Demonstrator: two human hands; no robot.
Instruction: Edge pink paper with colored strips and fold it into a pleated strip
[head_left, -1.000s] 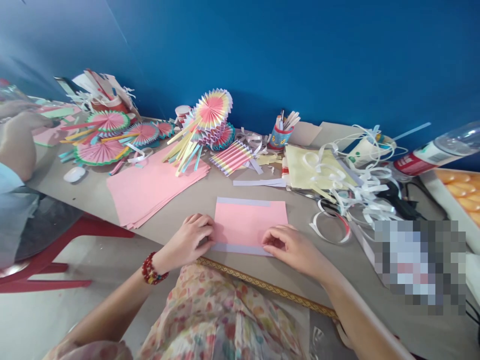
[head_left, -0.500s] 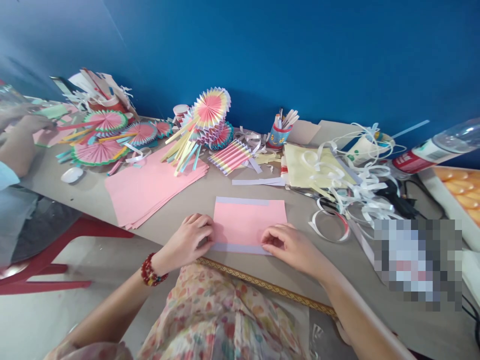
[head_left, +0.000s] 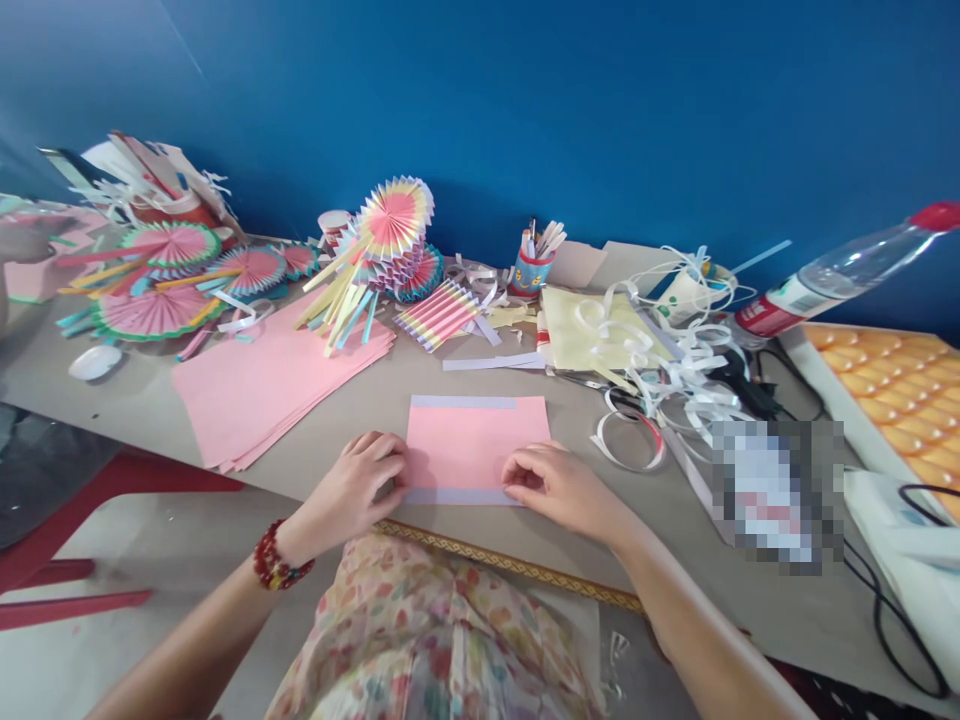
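Observation:
A pink paper sheet [head_left: 476, 440] lies flat on the table in front of me. One lilac paper strip [head_left: 463, 402] runs along its far edge and stops short of the right corner. A second lilac strip [head_left: 457, 496] follows the near edge. At the sheet's lower left corner my left hand [head_left: 373, 478] has its fingers curled, with thumb and fingertips closed on the edge. My right hand [head_left: 551, 482] is closed in a pinch at the right end of the near strip, and it covers that corner.
Left of the sheet lies a stack of pink paper [head_left: 281, 390], with folded paper fans [head_left: 397, 220] behind. A pen cup [head_left: 533, 272], yellow paper [head_left: 592, 325], curled white strips [head_left: 697, 370] and a bottle [head_left: 832, 275] stand or lie to the right. A co-worker's hand shows at far left.
The camera view has turned slightly to the right, so everything sits further left. Both my hands stay at the near corners of the pink sheet, with little visible movement.

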